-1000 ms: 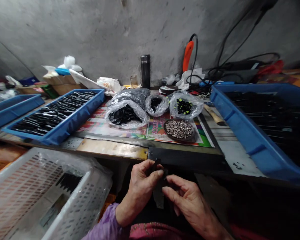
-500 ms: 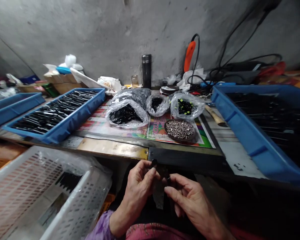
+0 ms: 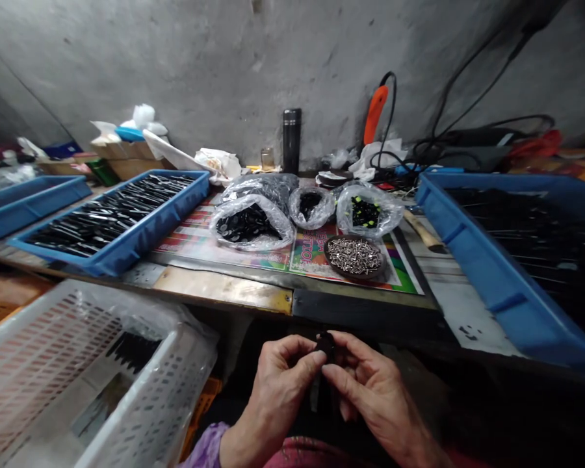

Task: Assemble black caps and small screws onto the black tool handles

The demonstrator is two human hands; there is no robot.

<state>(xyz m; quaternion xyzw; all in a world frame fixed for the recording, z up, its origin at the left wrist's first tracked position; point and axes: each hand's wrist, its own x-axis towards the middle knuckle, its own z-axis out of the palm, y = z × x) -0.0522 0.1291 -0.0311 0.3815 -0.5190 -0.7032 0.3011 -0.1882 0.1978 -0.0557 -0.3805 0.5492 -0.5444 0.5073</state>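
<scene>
Just below the bench edge, my left hand (image 3: 285,377) and my right hand (image 3: 365,377) meet over a small black part (image 3: 325,344). Thumb and fingers of both hands pinch it; its exact kind is too dark to make out. On the bench ahead lies a round dish of small metal rivets (image 3: 355,255). Behind it stand plastic bags: one with black round discs (image 3: 248,224), one with small black pieces (image 3: 311,205), and one with black and yellow-green pieces (image 3: 366,213).
Blue trays hold dark metal-and-black pieces at the left (image 3: 112,221) and right (image 3: 497,292). A white perforated basket (image 3: 141,390) stands low at left. A black thermos (image 3: 291,140), an orange-handled tool (image 3: 375,116) and a wooden-handled tool (image 3: 424,231) are at the back and right.
My left hand has moved right and slightly down, closing the gap to my right hand. The black pieces at the fingertips are now together. The view has shifted slightly.
</scene>
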